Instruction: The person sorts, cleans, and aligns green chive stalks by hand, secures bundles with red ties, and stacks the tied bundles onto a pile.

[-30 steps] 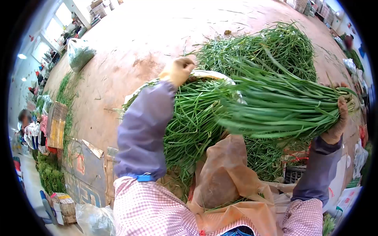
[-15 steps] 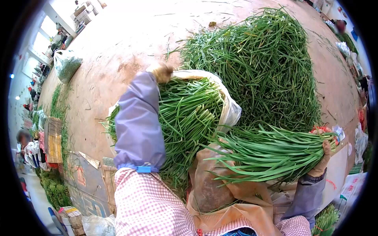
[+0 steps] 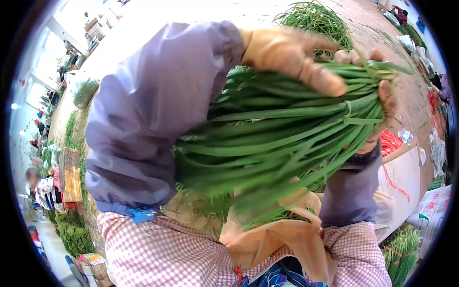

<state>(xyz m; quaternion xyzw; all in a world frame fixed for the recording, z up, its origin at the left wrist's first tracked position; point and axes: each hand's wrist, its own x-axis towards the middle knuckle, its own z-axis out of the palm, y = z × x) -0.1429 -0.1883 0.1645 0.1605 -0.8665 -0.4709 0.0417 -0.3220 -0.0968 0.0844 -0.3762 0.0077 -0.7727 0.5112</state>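
Observation:
A large bunch of garlic chives (image 3: pixel 287 129) is held up close in front of me, its long flat leaves pointing left and drooping. My right hand (image 3: pixel 386 103) is closed around the pale stem end at the right. Over the top of the bunch reaches my left hand (image 3: pixel 291 57), thumb and fingers apart and slightly blurred, close to the leaves near the stem end. Whether it touches them I cannot tell. Behind the bunch, the sack of chives is hidden.
A loose heap of chives (image 3: pixel 318 24) lies on the floor ahead. Red string (image 3: pixel 391 142) lies at right beside a pale board (image 3: pixel 401 177). A tied bunch (image 3: pixel 401 253) is at lower right; a filled plastic bag (image 3: pixel 82 88) stands at left.
My left hand has moved from the sack's rim right to the bunch. My right hand has raised the chives closer to my face, and they now cover the sack and much of the heap.

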